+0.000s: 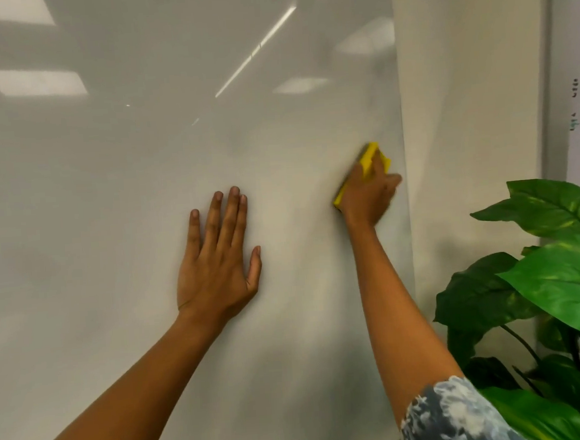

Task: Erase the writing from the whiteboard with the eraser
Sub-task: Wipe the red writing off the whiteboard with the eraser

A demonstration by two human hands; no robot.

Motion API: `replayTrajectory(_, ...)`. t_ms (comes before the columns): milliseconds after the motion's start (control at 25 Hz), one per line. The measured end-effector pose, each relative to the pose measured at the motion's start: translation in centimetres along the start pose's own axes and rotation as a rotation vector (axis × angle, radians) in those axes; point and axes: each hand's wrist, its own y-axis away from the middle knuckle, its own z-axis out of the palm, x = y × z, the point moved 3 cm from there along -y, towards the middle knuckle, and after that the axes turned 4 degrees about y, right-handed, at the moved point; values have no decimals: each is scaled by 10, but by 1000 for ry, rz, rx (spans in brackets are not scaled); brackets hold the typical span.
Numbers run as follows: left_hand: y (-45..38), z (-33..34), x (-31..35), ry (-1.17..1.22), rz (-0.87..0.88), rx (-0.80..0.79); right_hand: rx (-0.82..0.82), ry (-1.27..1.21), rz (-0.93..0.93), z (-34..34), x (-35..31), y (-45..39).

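Filling most of the view, the whiteboard (pixel 114 184) looks clean and shiny. A plant (pixel 544 291) with big green leaves stands near, on the right. The left hand (pixel 215 256) lies flat and open on the board. The right hand (pixel 369 193) grips the yellow eraser (pixel 368 159), pressing it by the board's right edge.

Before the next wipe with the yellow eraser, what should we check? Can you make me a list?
1. Right hand gripping the yellow eraser: ok.
2. Eraser pressed against the whiteboard: looks ok, though blurred.
3. Left hand flat on the board, away from the eraser: ok.
4. Writing left on this board: none visible; faint smudges only, cannot tell.
5. Eraser near the board's right edge: not ok for wiping further right.
6. Plant clear of the right arm: close, cannot tell.
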Motion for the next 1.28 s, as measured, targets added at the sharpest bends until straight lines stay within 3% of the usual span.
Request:
replayTrajectory(160,0,2,-4,13,5,8,-102,3,-485,17,-70,86)
replayTrajectory(320,-2,3,4,31,15,7,-161,154,-751,6,-44,125)
replayTrajectory(400,-2,-1,14,75,42,13,-130,229,-660,-11,-7,105)
replayTrajectory(560,13,-17,-15,64,36,-17,-97,252,-289,-30,52,81)
replayTrajectory(840,34,-77,-132,-41,-57,23,-151,224,-79,-28,15,122)
replayTrajectory(1280,89,-173,-304,-151,-217,58,-236,113,-610,24,-196,337)
